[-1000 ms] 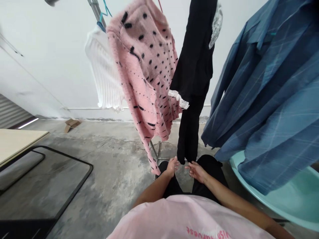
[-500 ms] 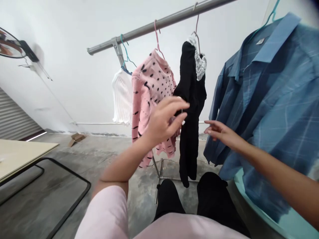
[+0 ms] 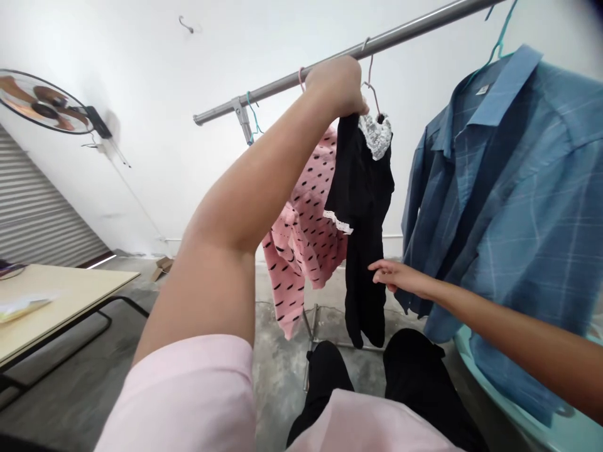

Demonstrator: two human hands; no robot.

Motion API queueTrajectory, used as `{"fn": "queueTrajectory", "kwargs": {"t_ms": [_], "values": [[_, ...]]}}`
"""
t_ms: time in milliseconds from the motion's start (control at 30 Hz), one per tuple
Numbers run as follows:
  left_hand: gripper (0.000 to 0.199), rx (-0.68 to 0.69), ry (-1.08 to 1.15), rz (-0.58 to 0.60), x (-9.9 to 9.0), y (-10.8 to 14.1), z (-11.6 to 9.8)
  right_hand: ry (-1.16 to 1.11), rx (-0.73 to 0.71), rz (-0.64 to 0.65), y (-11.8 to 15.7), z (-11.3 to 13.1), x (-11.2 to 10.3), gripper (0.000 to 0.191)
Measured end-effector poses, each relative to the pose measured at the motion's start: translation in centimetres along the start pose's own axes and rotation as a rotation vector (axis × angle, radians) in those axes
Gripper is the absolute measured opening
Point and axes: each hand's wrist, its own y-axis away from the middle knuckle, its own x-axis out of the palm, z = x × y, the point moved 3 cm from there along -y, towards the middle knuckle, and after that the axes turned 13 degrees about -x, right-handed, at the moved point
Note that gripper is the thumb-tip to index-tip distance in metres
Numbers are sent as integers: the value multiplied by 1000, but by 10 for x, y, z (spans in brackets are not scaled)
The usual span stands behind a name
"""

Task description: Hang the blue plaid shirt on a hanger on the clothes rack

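My left hand [image 3: 336,85] is raised just under the rail, closed at the shoulder of a black top [image 3: 365,207]; its back hides most of its fingers. This top has a white frilly collar [image 3: 377,138] and white lace trim, and hangs from a thin hanger [image 3: 372,91]. Lower down, my right hand [image 3: 396,276] has its fingers stretched out beside the top's hanging lower part, holding nothing; I cannot tell whether the fingertips touch it. Behind my left forearm hangs a pink sweater with black marks [image 3: 320,213]. To the right is a blue checked shirt [image 3: 518,188] on a teal hanger [image 3: 499,47].
A metal clothes rail [image 3: 414,32] runs across the top. Under the blue shirt stands a teal basin [image 3: 490,383]. At left are a pale table [image 3: 89,285] and a wall fan [image 3: 47,103]. A cardboard piece [image 3: 162,268] lies on the floor.
My left hand has risen from mid-height to the black top's shoulder and closed there. My right hand has moved left and down towards the top. The view has shifted, showing more of the fan and table.
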Motion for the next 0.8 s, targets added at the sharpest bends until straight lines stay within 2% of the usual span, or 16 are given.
{"fn": "queueTrajectory", "kwargs": {"t_ms": [100, 200, 300, 400, 467, 633, 800], "values": [[45, -71, -105, 93, 16, -22, -10, 3, 26, 47, 0, 0, -1, 46], [40, -64, 14, 62, 23, -35, -10, 13, 60, 121, 11, -12, 2, 43], [33, -3, -7, 87, 25, -37, -1, 13, 130, 193, 29, -35, 5, 43], [46, 85, -29, 96, 25, -35, 8, 18, 206, 222, 44, -58, 5, 43], [46, 97, 3, 90, 26, -38, 11, 0, 243, 236, 50, -69, 6, 42], [26, 52, 54, 42, 33, -48, 12, -66, 275, 244, 48, -80, 14, 44], [22, 76, 47, 14, 36, -51, 16, -68, 277, 256, 48, -87, 22, 45]]}}
